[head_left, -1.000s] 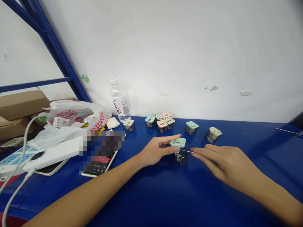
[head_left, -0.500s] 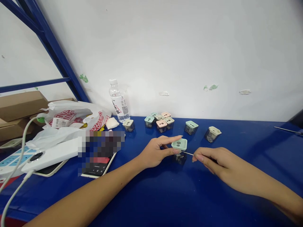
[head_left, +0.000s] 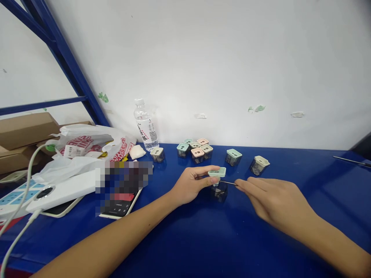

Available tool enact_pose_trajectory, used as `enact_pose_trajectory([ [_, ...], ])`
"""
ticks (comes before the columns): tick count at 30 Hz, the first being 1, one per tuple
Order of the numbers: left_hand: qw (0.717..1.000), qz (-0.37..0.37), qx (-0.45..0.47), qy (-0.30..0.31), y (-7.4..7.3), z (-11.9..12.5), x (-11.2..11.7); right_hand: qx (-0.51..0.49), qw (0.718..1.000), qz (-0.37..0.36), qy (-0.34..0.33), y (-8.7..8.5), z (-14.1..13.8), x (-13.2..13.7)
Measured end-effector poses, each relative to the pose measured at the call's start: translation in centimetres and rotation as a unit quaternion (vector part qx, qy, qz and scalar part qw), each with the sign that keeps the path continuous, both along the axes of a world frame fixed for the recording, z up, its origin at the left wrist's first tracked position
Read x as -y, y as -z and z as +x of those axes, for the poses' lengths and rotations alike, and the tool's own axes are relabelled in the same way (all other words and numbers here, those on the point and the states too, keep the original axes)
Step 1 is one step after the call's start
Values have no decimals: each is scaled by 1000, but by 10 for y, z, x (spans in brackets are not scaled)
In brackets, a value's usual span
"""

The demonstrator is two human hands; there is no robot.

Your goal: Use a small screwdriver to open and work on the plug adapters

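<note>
Between thumb and forefinger, my left hand [head_left: 189,185] pinches the mint-green lid [head_left: 218,172] of a two-hole pencil sharpener, tilted up. Below it is a dark see-through sharpener box [head_left: 219,193]. My right hand [head_left: 272,197] is closed on a thin metal rod [head_left: 228,182], like a screwdriver shaft; its handle is hidden in the hand. The rod's tip reaches the lid's underside, by my left thumb. Behind my hands stand a mint sharpener [head_left: 233,156] and a cream sharpener [head_left: 259,165], whose lid sits askew.
Several sharpeners [head_left: 198,154] cluster near the wall, with a cream one [head_left: 157,154] left of them. A water bottle [head_left: 145,127], plastic bag [head_left: 87,143], phone [head_left: 118,206] and white power bank [head_left: 63,189] with cable lie left. Another thin metal tool [head_left: 350,161] lies far right.
The mint lid has risen slightly and tipped, so its underside shows more. My right hand has turned over, back upward, and the rod's outer end is higher.
</note>
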State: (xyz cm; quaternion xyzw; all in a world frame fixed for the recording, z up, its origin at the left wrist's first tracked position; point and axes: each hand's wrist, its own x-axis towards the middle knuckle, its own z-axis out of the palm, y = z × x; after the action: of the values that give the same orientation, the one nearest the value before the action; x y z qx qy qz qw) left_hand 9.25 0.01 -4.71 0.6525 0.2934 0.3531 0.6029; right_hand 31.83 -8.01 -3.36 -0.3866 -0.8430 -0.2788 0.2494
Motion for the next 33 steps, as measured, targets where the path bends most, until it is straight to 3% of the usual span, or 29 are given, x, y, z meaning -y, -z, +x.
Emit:
enact_pose_trajectory([
  [7, 999, -40, 18, -1, 0, -1, 1, 60, 994, 90, -1, -7, 1, 0],
  [25, 999, -48, 25, 8, 2, 0, 1, -18, 999, -21, 34, -1, 1, -3],
  [33, 998, -52, 20, 1, 0, 0, 1, -15, 999, -8, 37, 1, 0, -5],
])
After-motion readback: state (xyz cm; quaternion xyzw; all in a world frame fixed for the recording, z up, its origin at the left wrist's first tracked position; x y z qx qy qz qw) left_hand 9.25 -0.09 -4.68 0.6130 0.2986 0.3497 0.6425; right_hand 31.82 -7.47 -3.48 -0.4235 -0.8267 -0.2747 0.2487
